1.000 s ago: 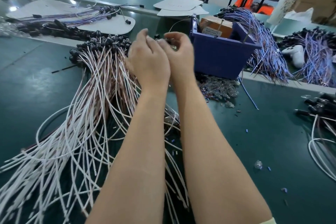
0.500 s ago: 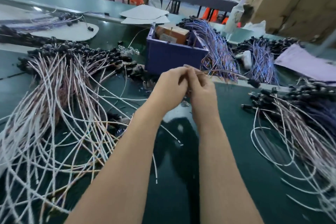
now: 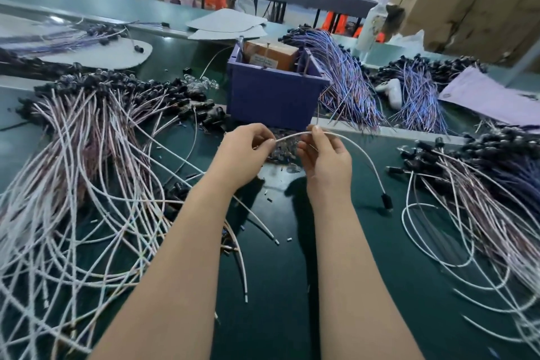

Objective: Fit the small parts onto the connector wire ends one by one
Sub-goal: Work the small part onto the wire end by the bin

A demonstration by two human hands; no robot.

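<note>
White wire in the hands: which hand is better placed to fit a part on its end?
Probably the left hand: its fingertips meet the bare end of the white wire, while the right hand pinches it farther along.

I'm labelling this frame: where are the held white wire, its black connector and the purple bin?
held white wire [image 3: 362, 155], head view, middle of its arc
black connector [image 3: 387, 202], head view, its body
purple bin [image 3: 271, 96], head view, front wall

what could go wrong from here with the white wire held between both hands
1. The left hand pinches the white wire right at its tip, so a small part might slip and get lost among the loose bits on the green mat.
2. The wire's black connector is close to the right-hand wire pile and could snag there.
</note>
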